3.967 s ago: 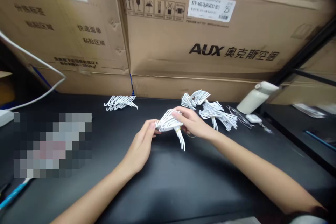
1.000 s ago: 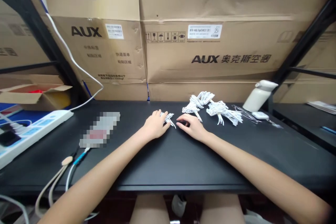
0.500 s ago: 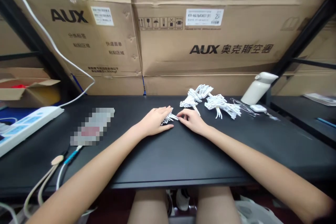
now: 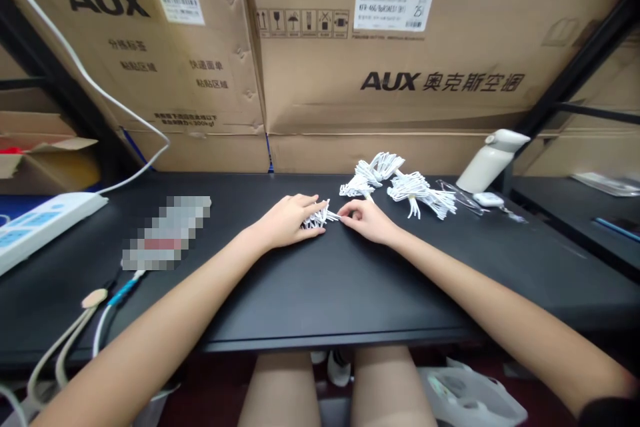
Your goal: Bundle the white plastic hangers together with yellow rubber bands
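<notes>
My left hand (image 4: 289, 221) rests on the black tabletop with its fingers and thumb around a small bundle of white cords (image 4: 316, 216). Part of that bundle is hidden under the fingers. From its right side thin white ends stick out toward my right hand (image 4: 367, 220). There the thumb and index finger pinch the tip of one strand, the other fingers curled in. Just behind my right hand lie more bundles of the same looped white cords (image 4: 380, 170), each gathered at its middle, with another bundle (image 4: 423, 193) to the right.
A cream bottle (image 4: 487, 163) stands at the back right, beside glasses (image 4: 463, 197) and a small white case (image 4: 489, 200). At left are a power strip (image 4: 45, 223), a blurred-out flat object (image 4: 167, 233) and cables (image 4: 70, 333). Cardboard boxes (image 4: 310, 100) line the back.
The view has tilted down and shifted slightly. Both hands stay at the bundle; more of its cords now show between the left fingers and thumb.
</notes>
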Tool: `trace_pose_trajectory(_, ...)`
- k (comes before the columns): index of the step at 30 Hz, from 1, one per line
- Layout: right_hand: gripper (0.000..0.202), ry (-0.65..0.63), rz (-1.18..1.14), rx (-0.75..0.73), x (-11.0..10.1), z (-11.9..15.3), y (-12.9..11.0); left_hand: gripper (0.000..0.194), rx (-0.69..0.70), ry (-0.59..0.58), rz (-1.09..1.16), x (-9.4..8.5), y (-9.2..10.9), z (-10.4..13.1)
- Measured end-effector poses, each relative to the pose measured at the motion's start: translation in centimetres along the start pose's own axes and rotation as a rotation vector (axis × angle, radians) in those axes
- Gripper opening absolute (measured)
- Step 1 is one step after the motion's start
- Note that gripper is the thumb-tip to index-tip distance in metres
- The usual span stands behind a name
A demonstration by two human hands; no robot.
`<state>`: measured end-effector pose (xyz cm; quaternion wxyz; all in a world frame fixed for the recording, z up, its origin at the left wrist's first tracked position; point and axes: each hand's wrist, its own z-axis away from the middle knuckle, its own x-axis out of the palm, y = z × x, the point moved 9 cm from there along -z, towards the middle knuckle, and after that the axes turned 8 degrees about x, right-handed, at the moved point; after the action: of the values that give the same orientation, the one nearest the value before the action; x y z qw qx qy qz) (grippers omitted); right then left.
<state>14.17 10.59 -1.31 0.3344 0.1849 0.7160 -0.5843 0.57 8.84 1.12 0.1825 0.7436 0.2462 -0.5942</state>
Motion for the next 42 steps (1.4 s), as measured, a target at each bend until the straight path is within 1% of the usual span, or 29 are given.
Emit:
trace_pose_trajectory(3, 0.021, -0.083, -0.092, 0.034, 0.5, -0.3, 0.8, 0.062, 0.003, -0.028, -0.023, 0.0, -0.1, 0.0)
trace_pose_trajectory(6, 0.020, -0.167, -0.248, 0.067, 0.9, -0.7, 1.4, 0.063, 0.010, -0.016, -0.022, -0.2, 0.0, -0.1)
trace_pose_trajectory(9, 0.019, -0.208, -0.331, 0.131, 0.8, -0.9, 1.9, 0.064, 0.016, 0.015, 0.015, -0.4, 0.2, -0.1)
trace_pose_trajectory(12, 0.025, -0.225, -0.370, 0.200, 0.7, -0.7, 2.1, 0.063, 0.027, 0.023, 0.047, -0.3, 0.5, -0.2)
trace_pose_trajectory(14, 0.028, -0.209, -0.365, 0.197, 0.5, -0.6, 1.9, 0.061, 0.031, 0.012, 0.033, -0.2, 0.6, -0.2)
trace_pose_trajectory(18, 0.032, -0.186, -0.286, 0.133, 0.5, -0.6, 1.3, 0.061, 0.013, -0.012, -0.028, 0.0, 0.5, -0.3)
trace_pose_trajectory(25, 0.023, -0.260, -0.281, 0.082, 1.1, -0.8, 1.1, 0.062, 0.023, -0.037, -0.064, 0.5, 0.7, -0.4)
trace_pose_trajectory(30, 0.021, -0.295, -0.235, 0.091, 1.4, -0.5, 0.9, 0.069, 0.093, -0.016, -0.109, -0.2, 1.8, -0.5)
trace_pose_trajectory(32, 0.021, -0.289, -0.208, 0.068, 1.2, -0.4, 0.7, 0.069, 0.115, -0.014, -0.114, -0.4, 2.1, -0.5)
trace_pose_trajectory(34, 0.019, -0.253, -0.111, -0.004, 0.6, -0.3, 0.2, 0.064, 0.119, -0.022, -0.122, -0.3, 2.1, -0.6)
trace_pose_trajectory(37, 0.015, -0.116, 0.130, -0.177, -1.0, -0.1, -0.9, 0.057, 0.114, -0.021, -0.141, -0.4, 2.0, -0.7)
trace_pose_trajectory(39, 0.013, -0.034, 0.269, -0.267, -1.8, 0.1, -1.3, 0.056, 0.115, -0.013, -0.153, -0.5, 1.9, -0.7)
trace_pose_trajectory(40, 0.013, -0.008, 0.322, -0.291, -2.0, 0.1, -1.3, 0.056, 0.116, -0.010, -0.159, -0.5, 1.9, -0.6)
trace_pose_trajectory(42, 0.012, 0.040, 0.401, -0.290, -2.3, -0.1, -1.0, 0.057, 0.126, -0.009, -0.169, -0.5, 2.1, -0.6)
